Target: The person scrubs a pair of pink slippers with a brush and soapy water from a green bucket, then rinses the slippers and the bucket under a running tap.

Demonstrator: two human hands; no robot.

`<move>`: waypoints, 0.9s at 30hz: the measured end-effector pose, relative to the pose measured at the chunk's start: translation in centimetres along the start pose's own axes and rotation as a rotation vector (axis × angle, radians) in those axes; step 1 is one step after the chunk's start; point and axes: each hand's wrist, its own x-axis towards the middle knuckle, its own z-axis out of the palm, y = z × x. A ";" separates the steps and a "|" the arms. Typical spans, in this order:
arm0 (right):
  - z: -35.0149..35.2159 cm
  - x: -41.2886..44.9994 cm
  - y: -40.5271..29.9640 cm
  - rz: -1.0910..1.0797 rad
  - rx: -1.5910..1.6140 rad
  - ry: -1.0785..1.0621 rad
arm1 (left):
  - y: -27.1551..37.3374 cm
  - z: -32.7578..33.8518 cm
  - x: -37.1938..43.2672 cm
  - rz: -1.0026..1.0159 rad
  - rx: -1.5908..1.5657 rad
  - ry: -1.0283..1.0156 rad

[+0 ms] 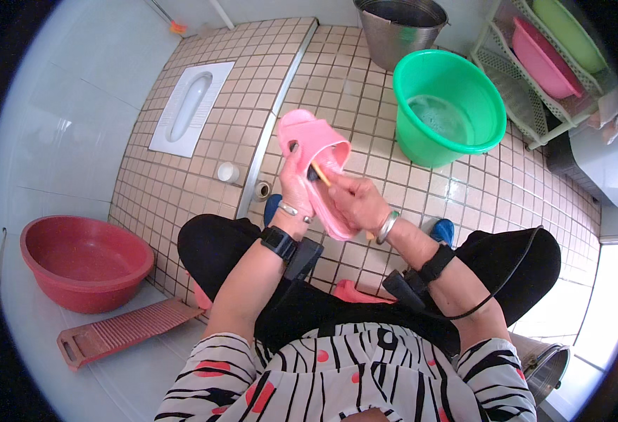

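A pink plastic slide slipper (301, 122) is held above the tiled floor, its toe pointing away from me. My left hand (294, 182) grips its left side, with the thumb by a hole in the strap. In my right hand (359, 203) is a thin yellow-handled brush (321, 174). The brush's dark head reaches in under the strap, against the footbed; its bristles cannot be made out. Between my legs, partly hidden by my trousers, lies another pink thing (348, 291).
A green plastic bucket (425, 150) with sudsy water stands front right, a metal bucket (393, 45) behind it. Left are a squat toilet (219, 74), white cup (228, 172) and open floor pipe (262, 191). A red basin (76, 293) and washboard (135, 328) lie lower left; a rack (578, 79) holds basins.
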 end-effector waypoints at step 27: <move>-1.5 0.2 -1.4 0.115 -0.974 -0.153 | -0.5 -1.7 1.4 -0.331 0.238 0.108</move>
